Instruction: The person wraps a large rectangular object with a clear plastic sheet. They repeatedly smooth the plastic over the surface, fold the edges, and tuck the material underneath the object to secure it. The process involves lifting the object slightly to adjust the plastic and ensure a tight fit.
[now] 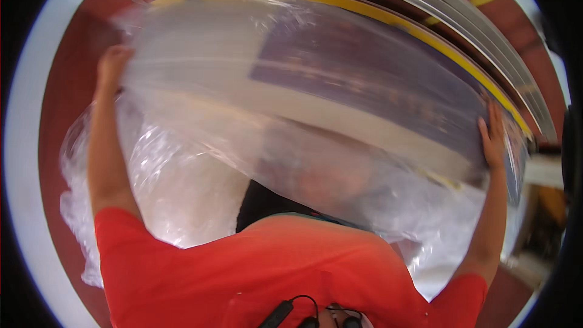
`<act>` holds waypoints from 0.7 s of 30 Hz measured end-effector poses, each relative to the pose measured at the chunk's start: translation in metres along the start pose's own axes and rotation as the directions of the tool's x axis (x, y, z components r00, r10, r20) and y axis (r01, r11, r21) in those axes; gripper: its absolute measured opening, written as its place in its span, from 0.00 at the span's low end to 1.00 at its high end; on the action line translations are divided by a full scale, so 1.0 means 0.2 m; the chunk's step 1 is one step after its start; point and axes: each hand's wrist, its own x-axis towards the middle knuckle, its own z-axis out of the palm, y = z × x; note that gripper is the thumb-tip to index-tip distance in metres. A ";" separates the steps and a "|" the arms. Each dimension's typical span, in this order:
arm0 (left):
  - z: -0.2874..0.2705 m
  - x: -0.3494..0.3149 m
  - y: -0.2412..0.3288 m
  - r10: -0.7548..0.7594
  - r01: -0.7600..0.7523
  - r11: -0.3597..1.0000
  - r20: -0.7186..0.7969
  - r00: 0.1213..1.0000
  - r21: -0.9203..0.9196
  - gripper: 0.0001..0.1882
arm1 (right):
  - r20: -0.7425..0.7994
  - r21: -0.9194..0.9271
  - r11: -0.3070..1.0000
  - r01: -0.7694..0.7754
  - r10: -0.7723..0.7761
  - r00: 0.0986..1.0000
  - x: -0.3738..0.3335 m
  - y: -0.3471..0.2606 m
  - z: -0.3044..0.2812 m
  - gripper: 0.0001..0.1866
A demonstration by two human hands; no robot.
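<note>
A sheet of clear plastic film [182, 127] spreads loosely between my arms, its edge sagging across in front of my body. Under the film lies a long flat pack [340, 67], white with a dark blue printed panel. At the far left, my left hand [114, 64] is closed on the gathered edge of the film, a little blurred by motion. My right hand [495, 136] rests on the film at the pack's right end, its fingers stretched out. The thumb stands apart from them.
Beyond the pack runs a yellow strip [419, 27], with a curved-looking ribbed metal rail [461, 12] behind it. Crumpled film [85, 206] bunches at the left over a red floor [67, 91]. Blurred equipment [543, 206] stands at the right.
</note>
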 end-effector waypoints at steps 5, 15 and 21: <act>0.30 -0.08 0.04 0.438 -0.322 0.719 -0.042 0.898 0.616 0.28 | -0.001 -0.060 0.998 0.024 -0.025 1.000 -0.01 0.03 -0.04 0.29; 0.47 -0.08 0.30 0.058 -0.135 0.905 0.199 0.978 0.404 0.33 | -0.023 -0.338 0.887 -0.314 0.326 0.945 -0.22 0.82 0.09 0.28; 0.54 0.00 0.31 0.186 -0.284 0.902 0.299 0.936 0.326 0.34 | 0.160 -0.618 0.746 -0.249 0.429 0.889 -0.20 0.86 0.03 0.28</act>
